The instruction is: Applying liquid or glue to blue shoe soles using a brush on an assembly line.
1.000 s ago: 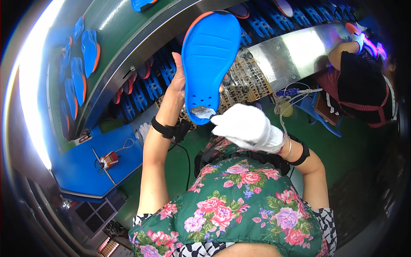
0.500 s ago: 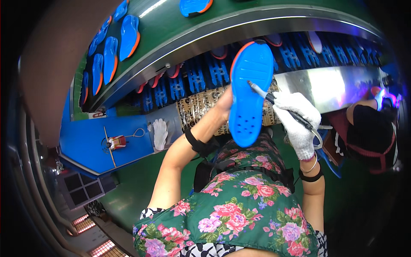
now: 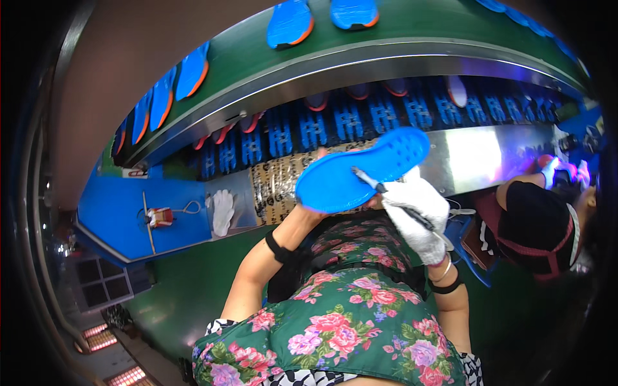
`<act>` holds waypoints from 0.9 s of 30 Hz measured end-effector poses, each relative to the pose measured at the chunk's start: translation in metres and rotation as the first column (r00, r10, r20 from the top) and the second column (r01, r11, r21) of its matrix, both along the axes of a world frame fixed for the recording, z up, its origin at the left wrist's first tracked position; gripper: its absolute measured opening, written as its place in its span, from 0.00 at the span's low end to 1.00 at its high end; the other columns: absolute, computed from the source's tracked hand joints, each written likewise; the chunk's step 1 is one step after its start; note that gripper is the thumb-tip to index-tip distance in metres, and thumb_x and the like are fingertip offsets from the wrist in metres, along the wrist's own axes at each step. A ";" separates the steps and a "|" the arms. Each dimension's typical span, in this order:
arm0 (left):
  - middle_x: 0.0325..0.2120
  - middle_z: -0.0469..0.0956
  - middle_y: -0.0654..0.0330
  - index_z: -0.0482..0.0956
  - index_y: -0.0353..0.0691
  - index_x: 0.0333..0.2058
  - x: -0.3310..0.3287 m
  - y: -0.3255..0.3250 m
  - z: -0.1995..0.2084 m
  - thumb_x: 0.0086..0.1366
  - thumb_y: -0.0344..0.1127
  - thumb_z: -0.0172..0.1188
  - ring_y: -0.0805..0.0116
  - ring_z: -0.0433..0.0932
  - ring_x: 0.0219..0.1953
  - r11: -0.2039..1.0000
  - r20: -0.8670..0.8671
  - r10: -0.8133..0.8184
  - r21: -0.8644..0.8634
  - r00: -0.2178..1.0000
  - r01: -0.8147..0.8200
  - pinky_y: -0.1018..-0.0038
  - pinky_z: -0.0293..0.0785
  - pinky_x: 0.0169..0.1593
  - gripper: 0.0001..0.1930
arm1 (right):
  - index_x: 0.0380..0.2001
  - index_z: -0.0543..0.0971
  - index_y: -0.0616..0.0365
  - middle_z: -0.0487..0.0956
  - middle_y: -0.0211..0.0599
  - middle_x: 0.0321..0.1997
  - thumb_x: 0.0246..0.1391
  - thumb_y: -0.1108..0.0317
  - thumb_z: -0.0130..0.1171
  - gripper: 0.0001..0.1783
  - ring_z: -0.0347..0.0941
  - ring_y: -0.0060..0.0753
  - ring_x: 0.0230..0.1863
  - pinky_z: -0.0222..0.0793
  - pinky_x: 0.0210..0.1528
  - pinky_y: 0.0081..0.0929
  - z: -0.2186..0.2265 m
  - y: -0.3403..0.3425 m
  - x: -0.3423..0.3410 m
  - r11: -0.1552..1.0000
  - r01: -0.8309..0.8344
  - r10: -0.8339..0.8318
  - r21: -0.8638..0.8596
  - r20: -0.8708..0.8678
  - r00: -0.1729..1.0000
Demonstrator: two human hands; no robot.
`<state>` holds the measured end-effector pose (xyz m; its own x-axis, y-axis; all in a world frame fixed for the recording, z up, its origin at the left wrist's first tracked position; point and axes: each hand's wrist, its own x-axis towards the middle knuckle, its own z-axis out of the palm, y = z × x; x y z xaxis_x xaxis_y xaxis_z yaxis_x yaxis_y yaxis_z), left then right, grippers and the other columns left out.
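Note:
A blue shoe sole (image 3: pixel 335 180) lies tilted before me, its holed end toward the upper right. My bare left hand (image 3: pixel 311 214) grips it from beneath, at the wide end; most of that hand is hidden behind the sole. In a white knit glove, my right hand (image 3: pixel 417 209) is closed round a slim brush (image 3: pixel 369 179) with a dark handle. The brush's tip meets the sole's face near its middle. A thin pale tube or cord loops by the gloved wrist.
Several blue soles with orange edges (image 3: pixel 291 24) sit on a green belt (image 3: pixel 412 26) behind a metal rail (image 3: pixel 360 63). Below run blue racks (image 3: pixel 313 130). At left, a white glove (image 3: pixel 223 212) lies beside a blue table (image 3: pixel 116 222). Another person (image 3: pixel 537 215) works at right.
The sole has turned clockwise from upright to slanting, its holed end swinging from the bottom to the upper right. My gloved hand and brush have moved left and down.

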<state>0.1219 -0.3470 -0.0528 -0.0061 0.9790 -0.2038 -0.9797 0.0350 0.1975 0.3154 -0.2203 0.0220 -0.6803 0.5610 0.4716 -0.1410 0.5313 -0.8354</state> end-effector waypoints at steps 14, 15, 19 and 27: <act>0.66 0.68 0.48 0.59 0.43 0.71 0.042 -0.007 -0.020 0.55 0.74 0.63 0.43 0.70 0.64 0.987 0.295 0.160 -0.032 0.942 -0.157 0.42 0.66 0.67 0.55 | 0.36 0.87 0.59 0.87 0.41 0.40 0.43 0.78 0.73 0.13 0.83 0.37 0.37 0.77 0.41 0.31 0.033 0.015 -0.009 0.964 0.089 -0.065 0.249 -0.102 0.993; 0.67 0.67 0.48 0.58 0.43 0.71 0.048 -0.002 -0.005 0.57 0.72 0.63 0.44 0.69 0.66 0.985 0.357 0.064 0.125 0.932 -0.116 0.42 0.64 0.69 0.53 | 0.39 0.87 0.59 0.87 0.42 0.42 0.43 0.77 0.72 0.15 0.82 0.38 0.39 0.77 0.42 0.32 0.028 0.017 -0.008 0.981 0.019 -0.013 0.193 -0.030 0.999; 0.68 0.65 0.48 0.58 0.43 0.72 0.051 -0.012 -0.009 0.60 0.65 0.64 0.45 0.65 0.69 0.998 -0.037 0.063 -0.005 0.997 -0.063 0.43 0.59 0.72 0.49 | 0.44 0.87 0.58 0.86 0.43 0.46 0.46 0.74 0.70 0.18 0.82 0.42 0.43 0.76 0.46 0.36 0.034 0.026 -0.011 0.950 0.018 -0.015 0.311 -0.011 1.000; 0.68 0.64 0.48 0.57 0.43 0.72 0.042 -0.033 -0.032 0.60 0.63 0.65 0.45 0.66 0.68 0.996 -0.159 0.062 -0.048 0.985 -0.070 0.44 0.59 0.72 0.49 | 0.44 0.87 0.55 0.87 0.41 0.45 0.44 0.76 0.71 0.19 0.83 0.41 0.42 0.77 0.43 0.34 0.044 -0.005 -0.025 0.897 -0.021 0.046 0.442 -0.045 0.998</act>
